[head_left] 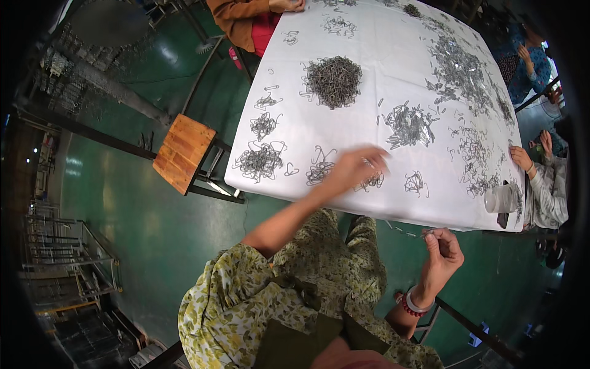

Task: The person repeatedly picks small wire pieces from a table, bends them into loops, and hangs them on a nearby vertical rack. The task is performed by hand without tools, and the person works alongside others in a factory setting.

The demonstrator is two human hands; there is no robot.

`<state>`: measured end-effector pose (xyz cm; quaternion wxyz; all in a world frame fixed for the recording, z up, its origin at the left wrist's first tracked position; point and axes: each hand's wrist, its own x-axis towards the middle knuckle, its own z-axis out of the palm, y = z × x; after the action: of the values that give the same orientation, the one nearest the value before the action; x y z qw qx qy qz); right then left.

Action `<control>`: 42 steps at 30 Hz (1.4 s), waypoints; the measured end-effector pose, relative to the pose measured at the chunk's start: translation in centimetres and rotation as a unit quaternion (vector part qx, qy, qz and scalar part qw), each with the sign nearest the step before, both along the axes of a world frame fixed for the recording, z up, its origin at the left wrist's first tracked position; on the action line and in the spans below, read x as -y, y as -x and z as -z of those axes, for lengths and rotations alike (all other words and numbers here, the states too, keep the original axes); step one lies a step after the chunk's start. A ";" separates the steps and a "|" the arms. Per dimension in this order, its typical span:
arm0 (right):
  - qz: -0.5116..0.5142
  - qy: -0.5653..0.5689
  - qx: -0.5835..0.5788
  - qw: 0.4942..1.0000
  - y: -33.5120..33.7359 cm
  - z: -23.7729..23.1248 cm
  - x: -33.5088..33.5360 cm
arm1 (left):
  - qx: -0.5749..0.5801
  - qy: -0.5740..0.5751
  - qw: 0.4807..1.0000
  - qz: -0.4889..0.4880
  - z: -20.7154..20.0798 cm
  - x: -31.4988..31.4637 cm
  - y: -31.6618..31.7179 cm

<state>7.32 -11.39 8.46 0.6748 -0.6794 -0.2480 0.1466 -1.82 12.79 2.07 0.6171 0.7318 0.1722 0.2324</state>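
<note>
My left hand [355,167] reaches over the near part of the white-covered table [319,129], smeared by motion. Whether it holds anything cannot be made out. Below it lies a small pile of bent wire hooks [372,180], partly hidden. Just off the table's near edge, my right hand [441,251] is closed in a pinch on the end of a thin chain of small metal links [402,230], which stretches left along the edge. Straight metal pieces [409,125] form a heap beyond my left hand.
A dense dark heap of metal pieces [334,82] and a pile of wire hooks [259,162] lie on the left. At the right corner stands a clear plastic tub [501,198]. Other people sit around the table. A wooden stool [184,154] stands left of it.
</note>
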 end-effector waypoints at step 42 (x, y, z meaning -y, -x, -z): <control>0.030 -0.002 0.037 0.999 1.4 2.9 0.1 | -0.013 -0.015 0.995 0.098 -3.9 10.3 -0.8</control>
<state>5.93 -11.49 5.59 0.6709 -0.6899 -0.2526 0.1009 -1.07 2.53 5.99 0.6237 0.7572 0.1039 0.1639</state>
